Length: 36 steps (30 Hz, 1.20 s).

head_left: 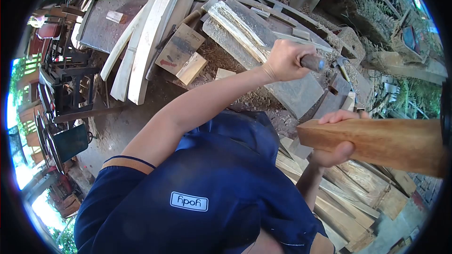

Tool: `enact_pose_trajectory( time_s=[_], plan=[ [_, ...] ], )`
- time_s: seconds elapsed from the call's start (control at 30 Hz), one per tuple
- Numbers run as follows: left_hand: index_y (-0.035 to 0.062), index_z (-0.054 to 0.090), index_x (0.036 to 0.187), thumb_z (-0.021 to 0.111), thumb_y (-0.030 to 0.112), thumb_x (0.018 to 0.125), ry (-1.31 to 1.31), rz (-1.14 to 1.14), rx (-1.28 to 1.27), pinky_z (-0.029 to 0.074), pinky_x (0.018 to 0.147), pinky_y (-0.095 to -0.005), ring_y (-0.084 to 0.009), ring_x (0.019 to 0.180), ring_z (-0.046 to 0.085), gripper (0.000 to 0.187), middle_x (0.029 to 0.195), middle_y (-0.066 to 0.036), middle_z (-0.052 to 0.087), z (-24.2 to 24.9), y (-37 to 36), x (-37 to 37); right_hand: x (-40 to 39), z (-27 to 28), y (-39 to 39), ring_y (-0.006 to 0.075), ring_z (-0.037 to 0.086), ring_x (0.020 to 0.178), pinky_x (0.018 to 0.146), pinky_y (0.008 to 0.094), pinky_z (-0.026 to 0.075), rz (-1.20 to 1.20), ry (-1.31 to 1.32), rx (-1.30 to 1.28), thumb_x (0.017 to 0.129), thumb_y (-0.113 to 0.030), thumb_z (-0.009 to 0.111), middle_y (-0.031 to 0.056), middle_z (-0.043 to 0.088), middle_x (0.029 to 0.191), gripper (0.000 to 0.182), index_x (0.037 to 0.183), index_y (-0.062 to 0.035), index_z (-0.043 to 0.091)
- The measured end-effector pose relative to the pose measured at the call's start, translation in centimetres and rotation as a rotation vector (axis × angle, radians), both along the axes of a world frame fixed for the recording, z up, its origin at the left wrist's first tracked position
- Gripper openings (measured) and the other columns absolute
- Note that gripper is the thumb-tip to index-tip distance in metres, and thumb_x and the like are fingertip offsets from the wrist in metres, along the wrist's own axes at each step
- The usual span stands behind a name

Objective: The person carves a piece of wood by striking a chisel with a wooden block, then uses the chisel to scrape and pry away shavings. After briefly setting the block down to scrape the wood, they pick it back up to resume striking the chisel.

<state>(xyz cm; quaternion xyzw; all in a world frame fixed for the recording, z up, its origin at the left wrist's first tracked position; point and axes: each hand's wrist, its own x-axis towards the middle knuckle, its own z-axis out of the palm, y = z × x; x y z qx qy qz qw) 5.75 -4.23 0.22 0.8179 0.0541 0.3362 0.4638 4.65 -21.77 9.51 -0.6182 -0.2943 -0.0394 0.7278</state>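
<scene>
My left hand (287, 60) reaches across in front of me, closed in a fist around a round, dark wooden handle (312, 63) with a pale bluish end. The rest of that tool is hidden by the fist. At the right, my right hand (335, 153) grips a thick, smooth brown piece of wood (376, 142), thumb on the near side and fingers over the far side. Its angled end points left, and the other end runs to the edge of the view. Below my left hand lies a wide grey board (296, 95) on the cluttered work surface.
A hammer (344, 72) lies right of my left hand. Long pale curved planks (155, 42) lean at the upper left, beside a wooden block (180, 47). Wood offcuts (348, 207) are stacked at the lower right. Shavings (256, 96) litter the ground. Furniture frames (70, 89) stand far left.
</scene>
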Motion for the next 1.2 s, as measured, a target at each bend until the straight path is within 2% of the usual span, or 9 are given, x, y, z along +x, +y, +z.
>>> enact_pose_trajectory(
  time_s=[0.17,0.33,0.37,0.43,0.5,0.6,0.7,0.77,1.2],
  plan=[
    [0.0147,0.059,0.080,0.067,0.018,0.062,-0.042,-0.030,0.017,0.047,0.056,-0.0438,-0.0358,0.067,0.060,0.020,0.066,-0.011,0.059,-0.6,0.0,0.5,0.2,-1.2,-1.2,0.0199,0.053,0.063,0.067,0.0305,0.046,-0.033,0.050,-0.690,0.081,-0.017,0.061,0.0096,0.054,0.078,0.047,0.116,0.0095,0.045],
    [0.0157,0.060,0.082,0.067,0.020,0.062,-0.044,-0.022,0.049,0.046,0.056,-0.0443,-0.0360,0.066,0.060,0.021,0.065,-0.010,0.059,-0.4,-0.1,-0.4,-0.8,-2.5,-1.7,0.0235,0.055,0.075,0.072,0.0335,0.047,0.083,0.174,-0.014,0.083,-0.023,0.063,0.0144,0.055,0.079,0.049,0.120,0.0051,0.046],
    [0.0151,0.061,0.081,0.067,0.018,0.062,-0.011,-0.043,0.041,0.047,0.056,-0.0432,-0.0359,0.066,0.060,0.020,0.066,-0.011,0.060,-0.3,-0.2,-0.7,-0.5,-2.6,-1.5,0.0235,0.055,0.075,0.072,0.0335,0.047,0.081,0.168,-0.012,0.083,-0.023,0.063,0.0144,0.055,0.079,0.049,0.120,0.0051,0.046],
    [0.0146,0.062,0.080,0.067,0.017,0.062,0.021,-0.066,0.033,0.048,0.056,-0.0421,-0.0358,0.066,0.060,0.018,0.067,-0.011,0.060,-0.2,0.1,-0.9,-0.2,-2.0,-0.6,0.0229,0.057,0.075,0.072,0.0336,0.047,0.060,0.035,-0.650,0.085,-0.024,0.064,0.0151,0.057,0.081,0.048,0.119,0.0055,0.047],
    [0.0108,0.062,0.075,0.066,0.011,0.063,-0.076,0.023,-0.182,0.048,0.054,-0.0371,-0.0314,0.062,0.063,0.012,0.068,-0.012,0.062,0.1,1.9,0.0,0.0,-1.8,-0.4,0.0224,0.057,0.081,0.076,0.0343,0.047,0.052,0.106,-0.651,0.086,-0.024,0.064,0.0155,0.058,0.088,0.046,0.118,0.0053,0.047],
    [0.0061,0.061,0.067,0.072,0.021,0.081,-0.062,0.097,-0.530,0.045,0.048,-0.0291,-0.0081,0.052,0.057,0.024,0.056,-0.002,0.060,1.9,5.2,-0.6,0.2,-2.5,-0.5,0.0224,0.056,0.087,0.081,0.0346,0.045,0.043,0.177,-0.598,0.087,-0.024,0.064,0.0149,0.058,0.094,0.045,0.118,0.0047,0.048],
    [0.0070,0.057,0.061,0.072,0.028,0.086,-0.219,0.220,-0.797,0.038,0.047,-0.0225,-0.0056,0.047,0.046,0.036,0.053,0.003,0.053,1.0,8.8,-0.2,0.2,-2.5,-0.7,0.0223,0.055,0.092,0.084,0.0351,0.044,0.027,0.210,-0.600,0.087,-0.025,0.064,0.0148,0.058,0.098,0.044,0.117,0.0044,0.048],
    [0.0091,0.054,0.066,0.069,0.015,0.088,-0.310,0.230,-0.768,0.032,0.038,-0.0225,-0.0043,0.043,0.043,0.028,0.052,0.004,0.048,1.4,9.6,-0.5,0.2,-2.8,-1.0,0.0223,0.055,0.091,0.084,0.0348,0.044,0.022,0.179,-0.633,0.087,-0.027,0.064,0.0148,0.058,0.098,0.046,0.117,0.0040,0.048],
    [0.0024,0.061,0.069,0.072,0.025,0.087,-0.140,0.162,-0.552,0.040,0.050,-0.0255,-0.0052,0.052,0.043,0.031,0.052,0.000,0.052,1.1,4.8,-0.1,0.0,-3.3,-1.9,0.0234,0.055,0.093,0.085,0.0358,0.044,-0.029,0.221,-0.640,0.087,-0.032,0.065,0.0150,0.058,0.099,0.051,0.119,0.0047,0.048]
  ],
)
